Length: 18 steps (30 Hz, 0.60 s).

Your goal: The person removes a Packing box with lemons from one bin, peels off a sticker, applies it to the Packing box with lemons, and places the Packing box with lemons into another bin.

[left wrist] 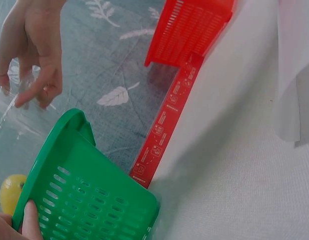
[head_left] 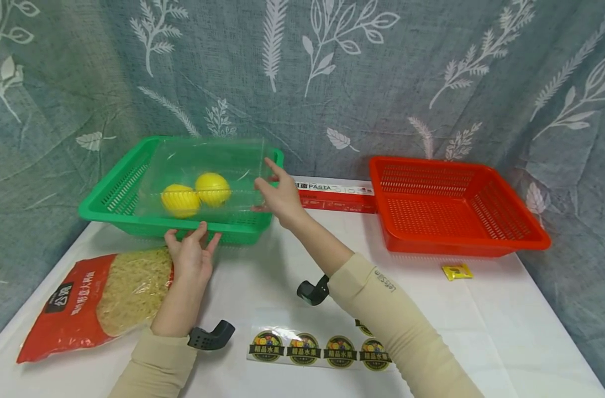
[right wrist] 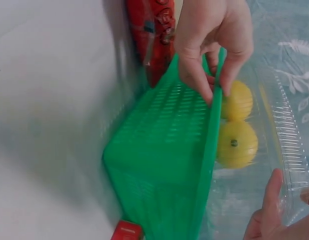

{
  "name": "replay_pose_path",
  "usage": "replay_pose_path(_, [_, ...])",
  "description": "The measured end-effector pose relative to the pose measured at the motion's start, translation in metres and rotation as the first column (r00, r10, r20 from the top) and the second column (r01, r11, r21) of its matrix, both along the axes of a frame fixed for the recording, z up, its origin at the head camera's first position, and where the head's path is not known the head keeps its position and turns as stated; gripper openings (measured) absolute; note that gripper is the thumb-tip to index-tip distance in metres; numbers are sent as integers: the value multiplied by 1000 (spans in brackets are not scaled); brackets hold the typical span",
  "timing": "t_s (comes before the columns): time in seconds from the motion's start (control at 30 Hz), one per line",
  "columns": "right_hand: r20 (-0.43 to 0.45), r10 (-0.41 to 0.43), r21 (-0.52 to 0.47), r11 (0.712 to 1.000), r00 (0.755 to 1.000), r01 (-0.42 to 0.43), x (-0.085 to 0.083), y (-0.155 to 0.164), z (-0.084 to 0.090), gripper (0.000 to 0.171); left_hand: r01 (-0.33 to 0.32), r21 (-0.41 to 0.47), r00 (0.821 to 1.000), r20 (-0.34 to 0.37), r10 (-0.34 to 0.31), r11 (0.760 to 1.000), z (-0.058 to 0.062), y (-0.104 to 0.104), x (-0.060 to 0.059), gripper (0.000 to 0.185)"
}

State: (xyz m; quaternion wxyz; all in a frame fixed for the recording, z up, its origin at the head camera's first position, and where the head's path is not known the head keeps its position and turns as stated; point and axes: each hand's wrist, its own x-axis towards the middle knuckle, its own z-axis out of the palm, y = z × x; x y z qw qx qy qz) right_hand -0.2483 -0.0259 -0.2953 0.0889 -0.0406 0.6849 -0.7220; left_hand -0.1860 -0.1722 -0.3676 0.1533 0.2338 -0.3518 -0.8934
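Observation:
A clear plastic box (head_left: 208, 160) with two yellow lemons (head_left: 180, 200) (head_left: 212, 189) sits tilted in the green basket (head_left: 98, 213). My left hand (head_left: 190, 249) is at the box's near edge and pinches its flange, fingers pointing up. At the box's right edge, my right hand (head_left: 274, 190) pinches the clear plastic over the basket's rim. The right wrist view shows the right hand (right wrist: 209, 40) at the green basket's rim (right wrist: 212, 130), the lemons (right wrist: 237, 145) behind it and the left hand (right wrist: 272, 210) on the clear box (right wrist: 289, 145). Part of a lemon (left wrist: 9, 192) and the right hand (left wrist: 34, 50) appear in the left wrist view.
A red basket (head_left: 456, 243) stands at the right. A red pasta box (head_left: 334, 196) lies between the baskets against the curtain. A bag of noodles (head_left: 98, 298) lies at the front left, a sheet of round stickers (head_left: 319, 348) near the front, and a small yellow packet (head_left: 456, 271) by the red basket.

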Motion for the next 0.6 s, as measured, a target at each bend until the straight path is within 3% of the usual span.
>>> replay_pose_path(0.17, [20,2,-24,1000,1000,-2,3,11,7,63,11,12,1000,4,-11,1000,1,0,-1,50])
replay_pose_path(0.6, [4,-9,-12,1000,1000,9,7,44,21,60,14,-53,1000,7,-13,998,4,-2,-6,45])
